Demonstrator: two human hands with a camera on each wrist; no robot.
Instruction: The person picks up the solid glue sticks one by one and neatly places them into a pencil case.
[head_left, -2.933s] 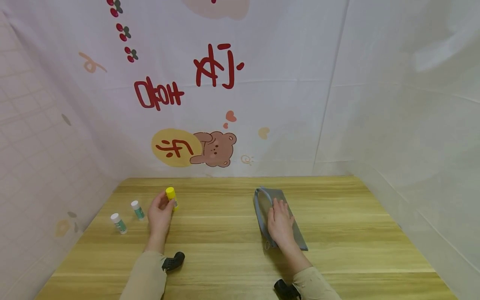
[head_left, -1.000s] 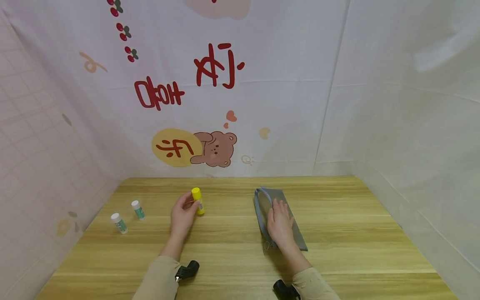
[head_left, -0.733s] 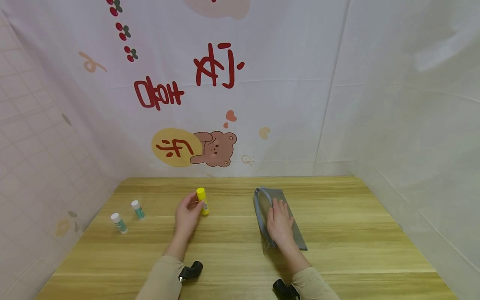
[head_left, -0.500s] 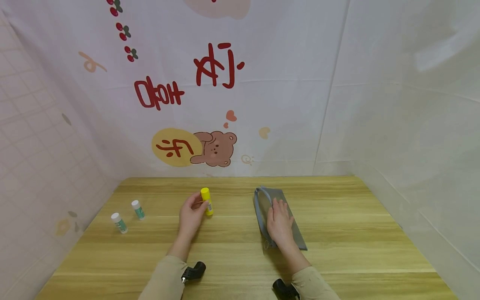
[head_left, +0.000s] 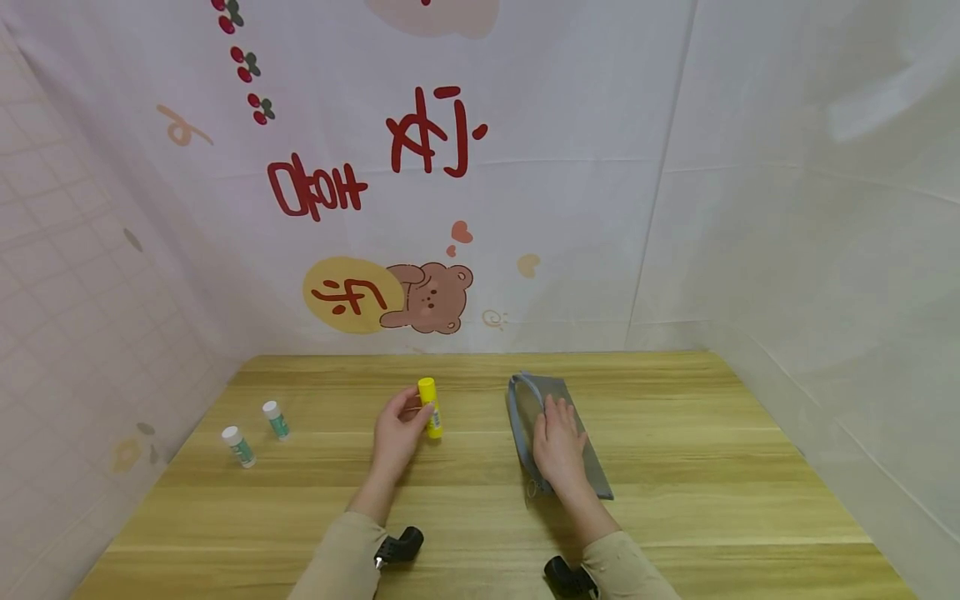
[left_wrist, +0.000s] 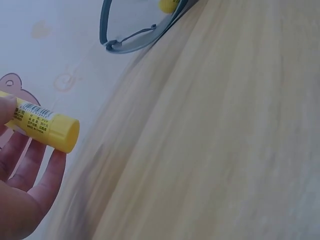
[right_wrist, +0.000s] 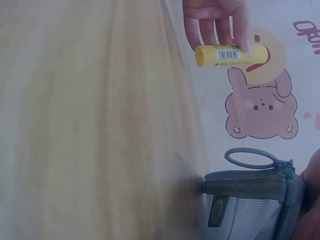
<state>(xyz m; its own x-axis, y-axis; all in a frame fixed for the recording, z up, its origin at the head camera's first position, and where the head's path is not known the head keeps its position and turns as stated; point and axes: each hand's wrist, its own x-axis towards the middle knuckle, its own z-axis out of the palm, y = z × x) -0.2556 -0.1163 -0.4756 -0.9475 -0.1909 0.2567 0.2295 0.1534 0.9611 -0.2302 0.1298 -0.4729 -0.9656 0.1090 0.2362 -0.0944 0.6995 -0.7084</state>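
My left hand (head_left: 397,435) pinches a yellow glue stick (head_left: 434,422) between thumb and fingers, upright over the middle of the table. The left wrist view shows the glue stick's barcode label (left_wrist: 37,111). My right hand (head_left: 560,446) rests with straight fingers on a grey-blue mesh zip pouch (head_left: 595,471), right of the glue stick. The pouch's mouth gapes toward the left hand. In the left wrist view a yellow round end (left_wrist: 168,5) shows inside that mouth. A wrist loop (right_wrist: 250,157) stands out from the pouch's zip end.
Two white-capped glue sticks with green labels, one nearer (head_left: 238,447) and one farther (head_left: 275,420), stand at the left of the wooden table (head_left: 465,533). A printed cloth (head_left: 570,208) hangs behind the table's back edge, with pale cloth on both sides.
My left hand has carried the yellow glue stick to the right, from near the two white-capped ones toward the pouch. The right hand and pouch have stayed in place.
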